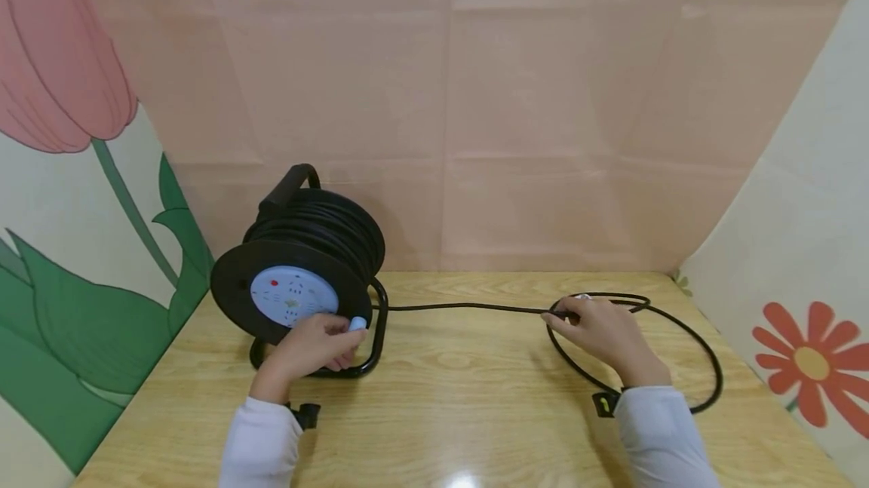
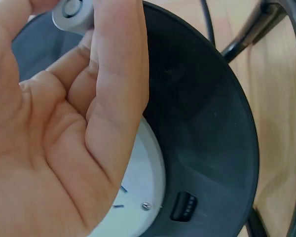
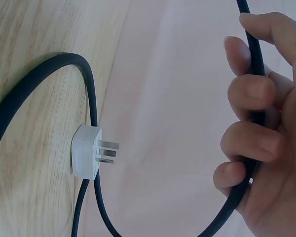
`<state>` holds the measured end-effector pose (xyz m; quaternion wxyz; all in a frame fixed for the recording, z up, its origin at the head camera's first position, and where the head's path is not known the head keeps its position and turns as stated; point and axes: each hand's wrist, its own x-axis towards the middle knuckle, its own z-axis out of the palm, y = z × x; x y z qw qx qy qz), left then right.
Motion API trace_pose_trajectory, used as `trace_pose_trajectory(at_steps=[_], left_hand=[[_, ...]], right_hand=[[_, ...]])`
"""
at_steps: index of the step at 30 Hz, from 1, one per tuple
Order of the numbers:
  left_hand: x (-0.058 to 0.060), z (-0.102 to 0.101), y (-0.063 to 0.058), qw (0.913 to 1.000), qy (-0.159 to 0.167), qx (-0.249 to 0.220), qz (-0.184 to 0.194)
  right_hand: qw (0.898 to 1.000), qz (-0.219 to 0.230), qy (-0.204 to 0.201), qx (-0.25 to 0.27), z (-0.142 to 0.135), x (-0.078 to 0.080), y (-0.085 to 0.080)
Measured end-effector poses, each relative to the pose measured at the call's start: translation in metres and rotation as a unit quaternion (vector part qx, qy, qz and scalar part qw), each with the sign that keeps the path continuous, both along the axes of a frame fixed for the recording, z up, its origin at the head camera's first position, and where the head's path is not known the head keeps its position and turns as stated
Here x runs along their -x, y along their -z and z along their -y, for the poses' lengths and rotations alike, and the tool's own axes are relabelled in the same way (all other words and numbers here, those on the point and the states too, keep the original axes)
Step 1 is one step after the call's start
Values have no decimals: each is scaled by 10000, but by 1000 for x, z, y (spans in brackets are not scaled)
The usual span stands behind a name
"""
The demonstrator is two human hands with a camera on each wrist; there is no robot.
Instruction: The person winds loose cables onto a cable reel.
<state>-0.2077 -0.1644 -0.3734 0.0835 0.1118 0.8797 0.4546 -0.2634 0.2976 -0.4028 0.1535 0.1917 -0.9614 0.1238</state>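
A black cable reel [image 1: 231,288] with a pale blue socket panel [image 1: 294,294] stands on the left of the table. My left hand [image 1: 312,343] pinches the light-coloured crank knob [image 1: 357,323] on its front disc between thumb and fingers. From the reel, a black cable [image 1: 468,305] runs nearly straight across to my right hand [image 1: 604,329]. Curled fingers [image 3: 249,140] of that hand wrap round the cable in the right wrist view. Beyond it the cable lies in a loose loop on the table. A white plug [image 3: 85,152] with metal pins shows beside the loop.
The wooden table [image 1: 462,405] meets a pinkish cloth backdrop [image 1: 448,111] behind. Floral panels flank both sides, with a tulip [image 1: 64,50] at left and a red flower [image 1: 811,363] at right. The reel has a tubular stand [image 1: 383,329] and a top handle [image 1: 285,190].
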Motion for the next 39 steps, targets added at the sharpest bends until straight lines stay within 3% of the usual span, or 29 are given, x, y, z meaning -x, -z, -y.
trace_pose_trajectory(at_steps=[9, 17, 24, 32, 39], left_hand=[[6, 8, 10, 9987, 384, -165, 293], [11, 13, 27, 9938, 800, -200, 742], [12, 15, 30, 9921, 813, -227, 933], [15, 20, 33, 9831, 1128, -394, 1384], [13, 32, 37, 9846, 981, -370, 1396]], right_hand=[[9984, 282, 486, -37, -3, -2, -2], [9992, 321, 198, -156, -3, -2, -1], [9998, 171, 119, -70, -1, -2, -2], [10000, -31, 1, -66, -8, -2, -3], [9997, 117, 156, 159, -10, -4, -3]])
